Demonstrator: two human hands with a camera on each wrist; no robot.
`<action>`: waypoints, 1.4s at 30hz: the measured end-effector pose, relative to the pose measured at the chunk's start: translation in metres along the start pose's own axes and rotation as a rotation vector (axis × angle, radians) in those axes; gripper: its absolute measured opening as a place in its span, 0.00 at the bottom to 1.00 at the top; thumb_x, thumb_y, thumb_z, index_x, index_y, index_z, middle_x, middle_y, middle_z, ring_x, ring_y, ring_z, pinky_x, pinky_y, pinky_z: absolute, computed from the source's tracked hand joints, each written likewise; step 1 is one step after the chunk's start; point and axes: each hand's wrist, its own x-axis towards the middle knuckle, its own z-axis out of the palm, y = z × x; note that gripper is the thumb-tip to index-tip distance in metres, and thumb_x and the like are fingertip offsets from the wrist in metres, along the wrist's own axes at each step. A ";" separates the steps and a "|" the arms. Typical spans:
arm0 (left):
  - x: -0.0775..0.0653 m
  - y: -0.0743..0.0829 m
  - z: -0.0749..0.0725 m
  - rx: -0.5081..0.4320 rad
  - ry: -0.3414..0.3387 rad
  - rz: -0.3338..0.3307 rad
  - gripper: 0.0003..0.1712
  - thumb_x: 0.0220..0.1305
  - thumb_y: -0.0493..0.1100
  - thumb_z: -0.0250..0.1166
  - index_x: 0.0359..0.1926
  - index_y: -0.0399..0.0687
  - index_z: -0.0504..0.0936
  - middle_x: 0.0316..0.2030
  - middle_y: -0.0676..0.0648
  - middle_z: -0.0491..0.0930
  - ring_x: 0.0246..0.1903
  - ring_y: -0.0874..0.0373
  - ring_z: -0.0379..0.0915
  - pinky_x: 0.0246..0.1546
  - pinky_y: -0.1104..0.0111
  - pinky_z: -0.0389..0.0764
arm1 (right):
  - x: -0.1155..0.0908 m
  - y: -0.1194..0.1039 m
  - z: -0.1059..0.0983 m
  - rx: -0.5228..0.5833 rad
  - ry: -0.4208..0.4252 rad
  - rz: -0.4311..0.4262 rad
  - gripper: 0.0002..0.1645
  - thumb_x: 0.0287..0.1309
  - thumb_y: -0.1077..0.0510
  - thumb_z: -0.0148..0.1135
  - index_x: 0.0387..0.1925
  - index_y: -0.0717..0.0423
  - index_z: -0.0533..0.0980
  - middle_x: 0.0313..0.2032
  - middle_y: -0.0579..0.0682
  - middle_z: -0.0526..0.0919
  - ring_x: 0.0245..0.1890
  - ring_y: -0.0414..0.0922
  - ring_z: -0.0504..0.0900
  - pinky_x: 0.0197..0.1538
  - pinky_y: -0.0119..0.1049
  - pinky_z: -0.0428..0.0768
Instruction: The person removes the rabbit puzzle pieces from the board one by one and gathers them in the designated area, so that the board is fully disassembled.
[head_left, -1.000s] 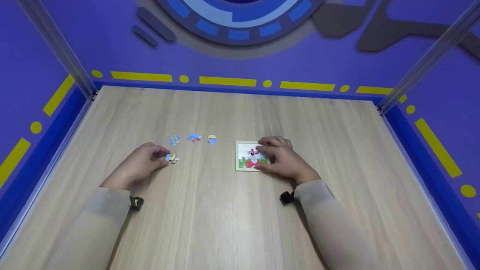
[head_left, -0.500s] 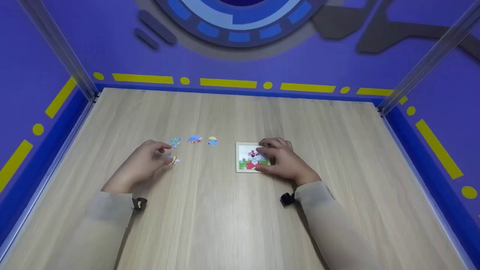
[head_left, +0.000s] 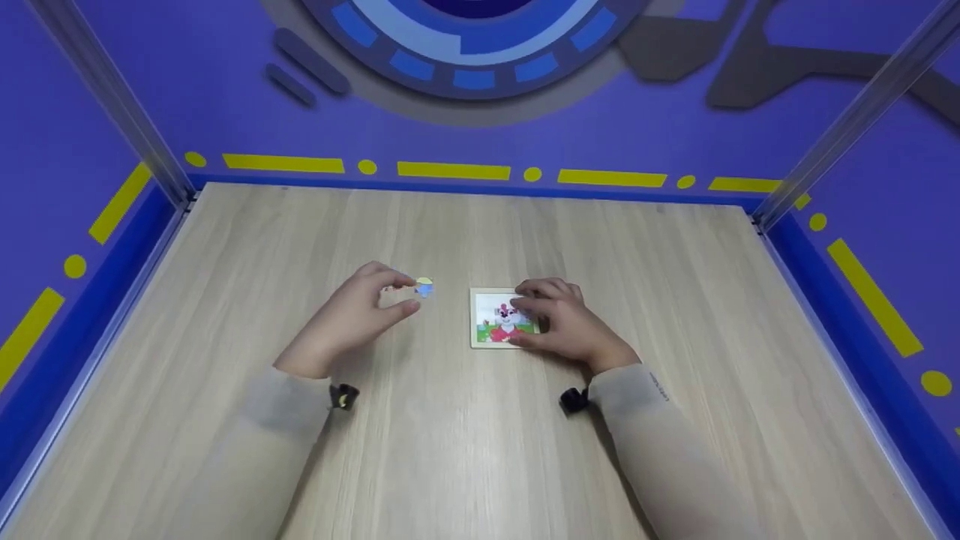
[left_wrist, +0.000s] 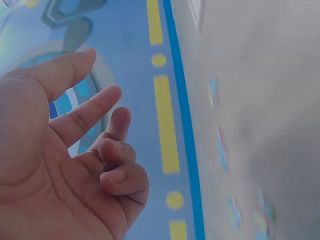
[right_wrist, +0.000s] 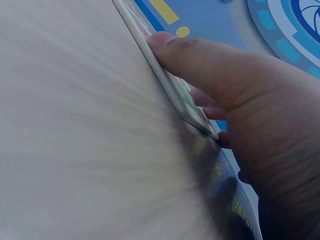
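Note:
My left hand (head_left: 356,319) hovers over the table, thumb and index finger apart, holding nothing. Just beyond its fingertips lies a blue-and-yellow jigsaw piece (head_left: 424,287). In the left wrist view several jigsaw pieces lie on the table, among them a blue-and-red one (left_wrist: 222,148) and a blurred green-and-yellow one (left_wrist: 265,215); in the head view the hand covers most of them. My right hand (head_left: 566,324) grips the right part of a small square puzzle board (head_left: 474,319), thumb on its near edge, fingers toward the far edge. The board shows a pink-and-white cartoon animal, partly hidden by fingers.
The wooden table (head_left: 465,442) is enclosed by blue-purple printed walls (head_left: 480,142) at the back and sides. Metal posts (head_left: 832,120) stand at the back corners. A small black device (head_left: 343,396) is worn at each wrist.
My left hand has moved right and away from the body, leaving the lower-left pieces for the blue-and-yellow one. The right hand and puzzle board stay in place.

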 end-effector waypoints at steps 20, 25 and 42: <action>0.059 0.054 0.076 -0.060 -0.120 0.084 0.27 0.82 0.55 0.69 0.72 0.48 0.85 0.69 0.42 0.80 0.72 0.41 0.79 0.77 0.45 0.78 | 0.002 -0.001 0.000 -0.022 0.014 -0.052 0.41 0.68 0.34 0.78 0.75 0.47 0.83 0.77 0.49 0.79 0.81 0.54 0.69 0.85 0.66 0.60; 0.063 0.052 0.092 -0.085 -0.152 0.081 0.27 0.82 0.54 0.69 0.72 0.46 0.85 0.68 0.41 0.80 0.69 0.43 0.79 0.76 0.46 0.79 | 0.001 -0.001 0.002 -0.006 0.022 -0.071 0.41 0.69 0.32 0.77 0.75 0.46 0.83 0.77 0.49 0.79 0.80 0.54 0.70 0.84 0.67 0.60; 0.070 0.043 0.115 -0.014 -0.206 0.000 0.34 0.80 0.46 0.72 0.81 0.48 0.76 0.75 0.39 0.74 0.74 0.43 0.76 0.81 0.49 0.74 | 0.000 0.002 -0.002 -0.013 0.033 -0.099 0.41 0.68 0.34 0.79 0.74 0.49 0.84 0.76 0.51 0.80 0.80 0.55 0.72 0.82 0.66 0.61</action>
